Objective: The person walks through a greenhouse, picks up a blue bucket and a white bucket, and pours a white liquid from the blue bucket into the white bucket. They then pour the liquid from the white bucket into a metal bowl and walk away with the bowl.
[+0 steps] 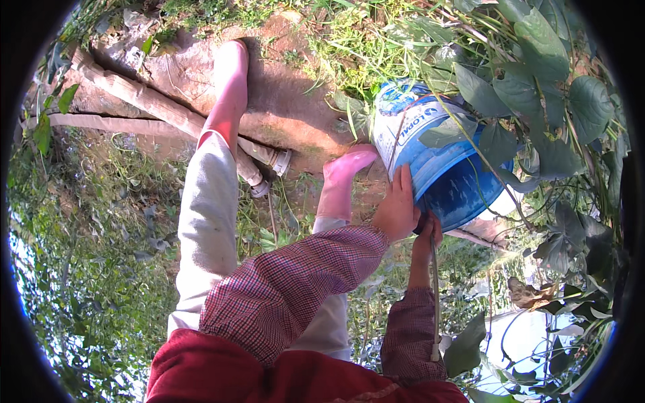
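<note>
A blue plastic bucket (453,186) with a white printed label tilts in front of me at the right, its mouth towards me. My left hand (398,209) lies at its near rim, fingers along the outer wall close to the thin wire handle (396,136). Just below, my right hand (427,232) is closed round the dark grip of a thin rod (436,297), which looks like a sprayer lance. The rod runs back along my right sleeve and ends in a pale tip (435,352). My fingers hide most of the grip.
Flat hoses (141,98) with metal couplings (282,162) lie on the bare soil by my pink boots (232,85). Broad-leaved vines (529,101) hang over the bucket at the right. Weeds (101,201) cover the ground at the left.
</note>
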### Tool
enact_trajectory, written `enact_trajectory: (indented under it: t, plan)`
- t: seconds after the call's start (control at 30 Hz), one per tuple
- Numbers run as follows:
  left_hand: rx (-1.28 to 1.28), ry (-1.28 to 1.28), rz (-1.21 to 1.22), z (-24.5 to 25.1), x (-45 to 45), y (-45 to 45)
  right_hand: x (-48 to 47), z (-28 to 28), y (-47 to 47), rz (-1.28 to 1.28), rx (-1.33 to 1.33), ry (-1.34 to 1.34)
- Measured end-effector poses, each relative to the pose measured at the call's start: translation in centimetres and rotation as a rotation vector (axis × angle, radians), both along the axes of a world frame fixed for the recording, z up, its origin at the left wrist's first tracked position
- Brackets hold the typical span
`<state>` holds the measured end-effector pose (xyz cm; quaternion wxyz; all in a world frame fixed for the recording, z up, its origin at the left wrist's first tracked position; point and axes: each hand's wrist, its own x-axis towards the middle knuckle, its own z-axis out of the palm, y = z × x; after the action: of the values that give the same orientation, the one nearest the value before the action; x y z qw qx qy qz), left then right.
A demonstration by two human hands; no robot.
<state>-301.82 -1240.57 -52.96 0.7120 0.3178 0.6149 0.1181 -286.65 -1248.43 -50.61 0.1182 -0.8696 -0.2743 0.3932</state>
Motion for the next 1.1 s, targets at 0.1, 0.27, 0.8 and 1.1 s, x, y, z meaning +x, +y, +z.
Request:
enact_trajectory:
  t: [0.1, 0.27, 0.8, 1.1]
  plan:
    - [-0.001, -0.060, 0.039, 0.2, 0.5, -2.4, -0.9, 0.8, 0.2, 0.036, -0.054, 0.058]
    - [0.029, -0.076, 0.109, 0.0, 0.9, -3.3, -0.6, -1.1, 3.8, 0.068, 0.127, 0.123]
    - [0.255, 0.200, -0.118, 0.1, -0.3, -0.5, -1.4, -3.3, 3.7, 0.393, 0.239, 0.044]
    - [0.107, -0.002, -0.088, -5.1, -0.6, 0.8, 0.6, -0.7, 7.2, 0.154, -0.204, -0.249]
